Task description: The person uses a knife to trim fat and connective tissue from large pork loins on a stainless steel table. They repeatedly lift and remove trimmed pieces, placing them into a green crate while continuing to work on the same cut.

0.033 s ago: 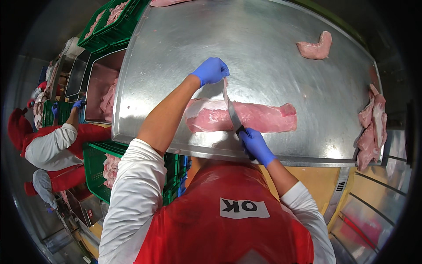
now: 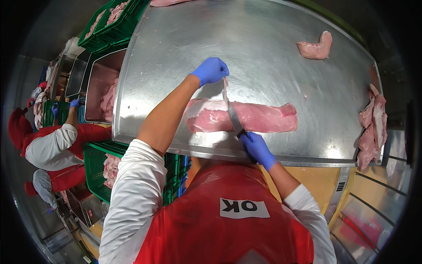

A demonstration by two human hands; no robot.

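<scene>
A long pink piece of meat (image 2: 266, 118), a loin by its shape, lies crosswise on the steel table before me. Above its far edge my left hand (image 2: 211, 71), in a blue glove, is closed in a pinch on a thin strip of meat (image 2: 225, 90) pulled up from the loin. My right hand (image 2: 259, 150), gloved the same, grips a knife at the table's near edge. The knife's blade (image 2: 235, 120) crosses over the loin, its tip end close to the strip. Most of the knife's handle is hidden by my right fingers.
The steel table (image 2: 193, 39) has a raised rim. A curved meat piece (image 2: 317, 47) lies far right, more meat (image 2: 372, 125) at the right edge. Left stand green crates (image 2: 94, 165) and a steel bin (image 2: 93, 94) with meat. A co-worker (image 2: 50, 143) works there.
My right hand and the knife have shifted very slightly toward me. The left hand, the strip and the loin look almost unmoved.
</scene>
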